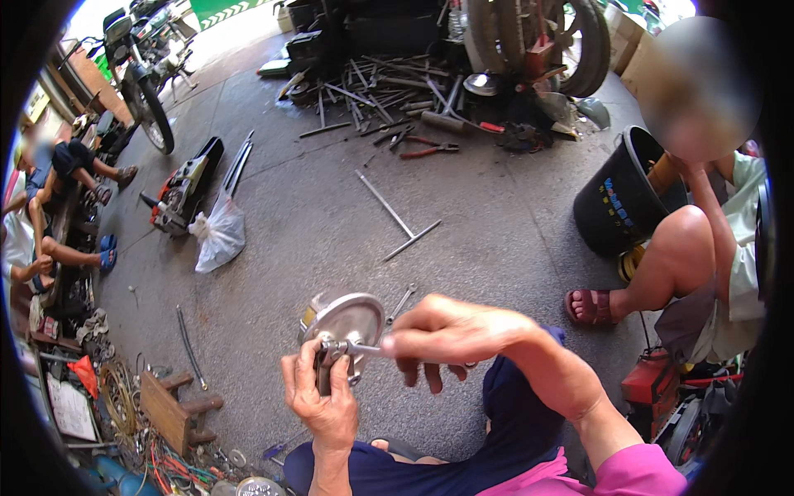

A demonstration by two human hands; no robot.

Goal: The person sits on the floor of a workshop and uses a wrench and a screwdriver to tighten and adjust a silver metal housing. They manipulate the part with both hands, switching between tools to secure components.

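Between my hands is a round silver metal part [354,319], shaped like a shallow drum, with a small dark bracket at its lower edge. My left hand [324,405] grips it by this bracket, fingers and thumb closed around the piece. From the right, my right hand [451,335] pinches a thin metal rod [365,350] whose tip meets the part near the bracket. The lower fingers of that hand hang loose, and the rod's far end is mostly hidden behind them. On the ground just beyond lies a small wrench [403,301].
A T-handle wrench [399,221] and red-handled pliers [430,149] lie ahead, before a tool heap [389,91]. Chainsaw [184,192] and white plastic bag [220,238] are left; a wooden stool [169,411] is nearer. A black bucket [608,211] stands right, beside a seated person [686,248].
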